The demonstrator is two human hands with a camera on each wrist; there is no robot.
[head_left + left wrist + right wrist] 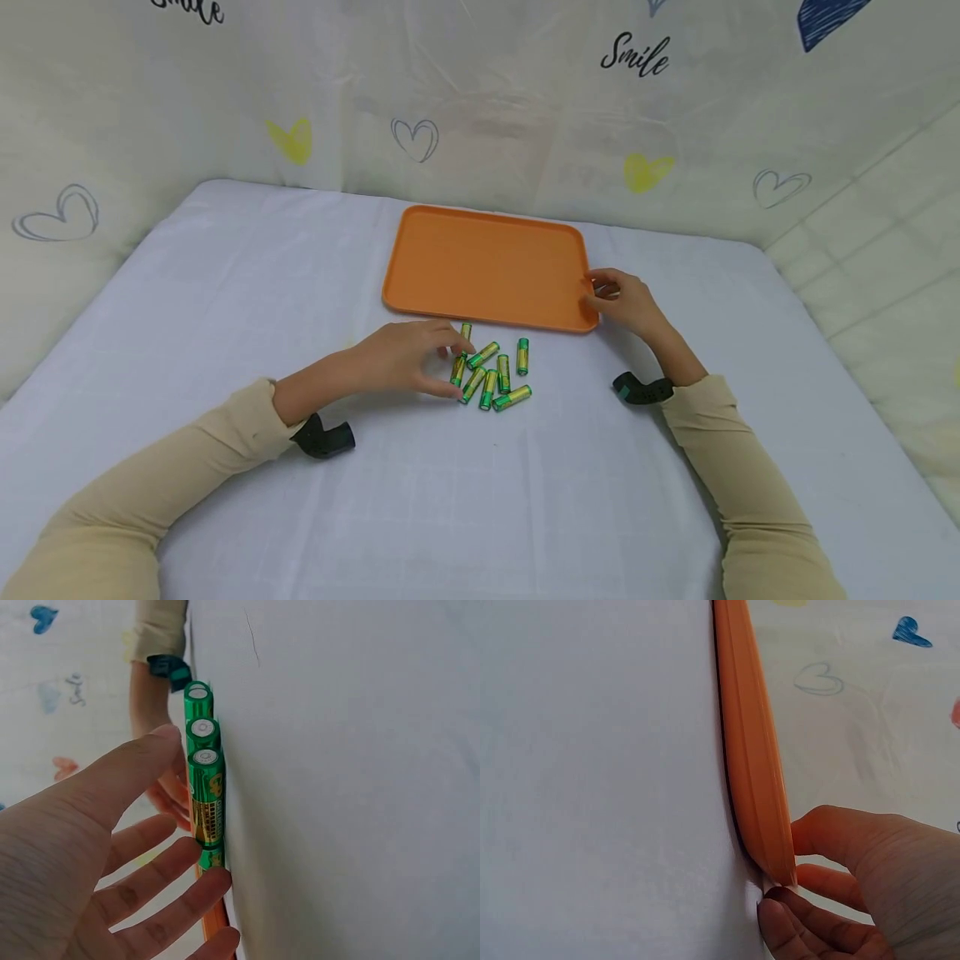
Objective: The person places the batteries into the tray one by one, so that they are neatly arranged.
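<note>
Several green and yellow cylindrical batteries point(522, 356) lie loosely grouped on the white cloth, just in front of an orange tray point(487, 267). My left hand point(397, 358) reaches in from the left side of the group, thumb and fingers spread around the nearest batteries. In the left wrist view, the fingertips come close to a battery point(207, 802) with nothing pinched between them; contact is hard to tell. At the tray's right front corner, my right hand point(628, 304) holds the rim, and the right wrist view has its thumb and fingers at the tray edge point(754, 750).
The white cloth point(420, 508) covers the whole table. Behind the tray rises a pale backdrop point(495, 100) printed with hearts and words. Each wrist carries a black band-mounted device point(322, 437).
</note>
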